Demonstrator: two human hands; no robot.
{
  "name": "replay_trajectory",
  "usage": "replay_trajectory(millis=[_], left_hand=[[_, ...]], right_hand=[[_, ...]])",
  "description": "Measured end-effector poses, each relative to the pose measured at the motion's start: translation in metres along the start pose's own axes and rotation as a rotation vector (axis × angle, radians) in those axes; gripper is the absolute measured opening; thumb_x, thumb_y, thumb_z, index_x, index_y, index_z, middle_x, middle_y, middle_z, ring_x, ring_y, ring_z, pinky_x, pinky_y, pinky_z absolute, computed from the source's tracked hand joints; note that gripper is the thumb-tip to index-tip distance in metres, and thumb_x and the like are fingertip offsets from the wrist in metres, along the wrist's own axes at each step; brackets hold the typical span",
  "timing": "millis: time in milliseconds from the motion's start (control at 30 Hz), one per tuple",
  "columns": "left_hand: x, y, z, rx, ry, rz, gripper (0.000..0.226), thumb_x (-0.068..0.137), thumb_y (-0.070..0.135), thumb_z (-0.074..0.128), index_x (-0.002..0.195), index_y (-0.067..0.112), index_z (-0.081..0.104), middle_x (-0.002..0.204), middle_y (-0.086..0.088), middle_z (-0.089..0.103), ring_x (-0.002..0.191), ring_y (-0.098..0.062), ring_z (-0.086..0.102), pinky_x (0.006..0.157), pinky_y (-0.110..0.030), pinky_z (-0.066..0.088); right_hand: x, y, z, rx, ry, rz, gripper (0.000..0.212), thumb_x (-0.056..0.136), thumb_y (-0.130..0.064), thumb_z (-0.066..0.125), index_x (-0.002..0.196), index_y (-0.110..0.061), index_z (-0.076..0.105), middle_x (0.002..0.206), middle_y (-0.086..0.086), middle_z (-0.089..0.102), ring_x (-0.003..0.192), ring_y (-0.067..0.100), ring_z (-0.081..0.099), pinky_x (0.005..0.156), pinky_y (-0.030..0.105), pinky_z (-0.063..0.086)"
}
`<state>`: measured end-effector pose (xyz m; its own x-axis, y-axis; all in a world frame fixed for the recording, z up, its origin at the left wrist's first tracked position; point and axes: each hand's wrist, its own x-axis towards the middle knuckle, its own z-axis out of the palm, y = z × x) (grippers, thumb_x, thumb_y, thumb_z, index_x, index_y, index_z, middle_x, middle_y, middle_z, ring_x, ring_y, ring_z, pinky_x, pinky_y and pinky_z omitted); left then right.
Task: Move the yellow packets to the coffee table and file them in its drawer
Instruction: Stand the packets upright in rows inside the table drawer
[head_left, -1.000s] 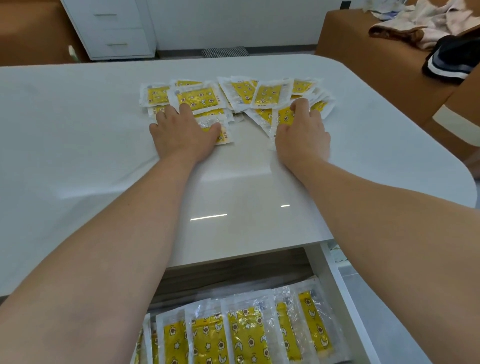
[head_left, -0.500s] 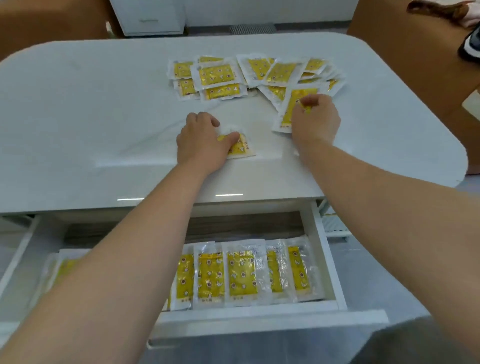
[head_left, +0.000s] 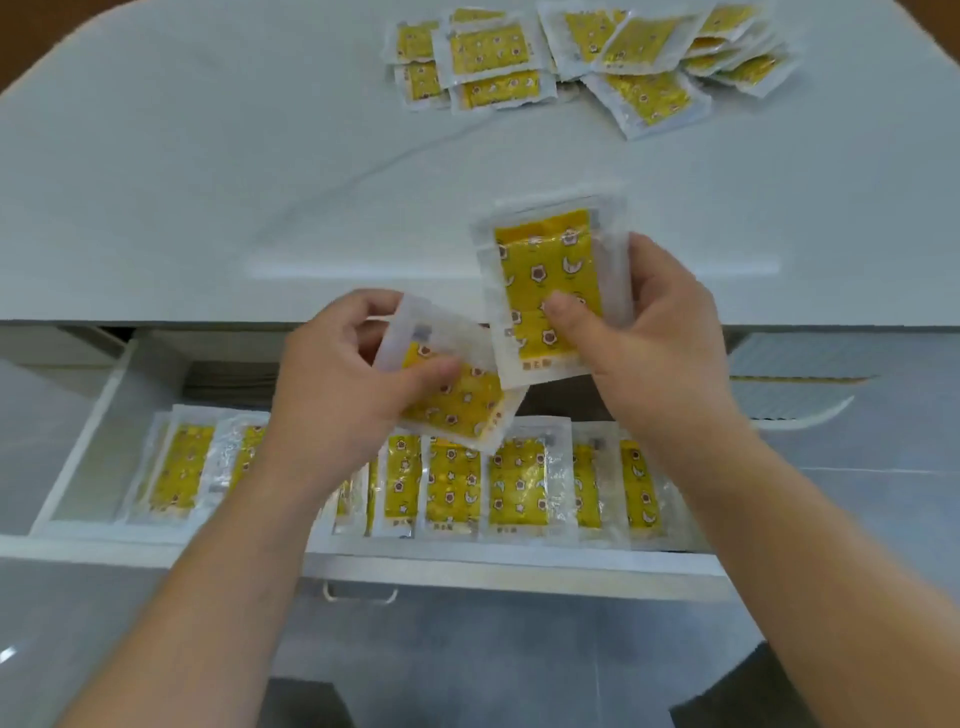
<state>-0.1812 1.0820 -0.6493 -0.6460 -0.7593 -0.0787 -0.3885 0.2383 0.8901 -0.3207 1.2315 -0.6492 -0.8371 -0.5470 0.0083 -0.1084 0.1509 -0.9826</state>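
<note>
My left hand (head_left: 337, 379) grips a yellow packet (head_left: 457, 400) tilted over the open drawer (head_left: 467, 569). My right hand (head_left: 654, 338) holds a second yellow packet (head_left: 545, 270) upright above the front edge of the white coffee table (head_left: 208, 208), its lower corner overlapping the left one. Several yellow packets (head_left: 519, 488) stand filed in a row inside the drawer. A loose spread of several more packets (head_left: 587, 57) lies at the far side of the table top.
The drawer's left end (head_left: 98, 457) holds no packets. A metal handle (head_left: 358, 592) hangs on the drawer front. Grey floor tiles (head_left: 467, 649) lie below, with a white slatted object (head_left: 795, 384) to the right of the drawer.
Both hands lifted a packet each off the table top and pulled them back toward the drawer. The view tilted down, so the pile now sits at the top edge.
</note>
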Motion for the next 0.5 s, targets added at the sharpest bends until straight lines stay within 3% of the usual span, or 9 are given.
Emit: replay_trajectory(millis=[100,200,333,500], left_hand=[[0.009,-0.015,-0.014,0.265,-0.175,0.0,0.024,0.075,0.029,0.088,0.089,0.036,0.07,0.084,0.022,0.072,0.077,0.003,0.068,0.062,-0.019,0.051],[0.023,-0.027,-0.025,0.496,-0.318,0.018,0.022,0.077,0.034,0.086,0.09,0.036,0.068,0.084,0.017,0.071,0.076,-0.003,0.067,0.064,-0.027,0.053],[0.043,-0.043,-0.034,0.603,-0.415,-0.024,0.024,0.074,0.029,0.09,0.087,0.033,0.071,0.083,0.015,0.073,0.076,-0.005,0.069,0.066,-0.031,0.056],[0.06,-0.063,-0.033,0.74,-0.56,-0.038,0.025,0.071,0.031,0.091,0.085,0.036,0.072,0.08,0.018,0.073,0.074,-0.003,0.07,0.068,-0.032,0.059]], right_hand=[[-0.005,0.004,0.013,-0.056,-0.121,0.0,0.025,0.089,-0.019,0.078,0.11,-0.031,0.069,0.099,-0.013,0.077,0.09,0.004,0.074,0.081,0.032,0.062],[-0.008,0.013,0.02,-0.108,-0.242,0.041,0.035,0.084,-0.017,0.081,0.111,-0.034,0.064,0.096,-0.015,0.076,0.086,0.0,0.073,0.075,0.024,0.06],[-0.005,0.016,0.035,-0.297,-0.474,0.1,0.053,0.083,-0.019,0.082,0.12,-0.038,0.048,0.096,-0.014,0.073,0.081,0.001,0.073,0.066,0.024,0.062],[-0.002,0.015,0.06,-0.478,-0.656,0.069,0.021,0.091,-0.034,0.073,0.106,-0.039,0.06,0.099,-0.011,0.072,0.086,0.007,0.072,0.079,0.037,0.063]])
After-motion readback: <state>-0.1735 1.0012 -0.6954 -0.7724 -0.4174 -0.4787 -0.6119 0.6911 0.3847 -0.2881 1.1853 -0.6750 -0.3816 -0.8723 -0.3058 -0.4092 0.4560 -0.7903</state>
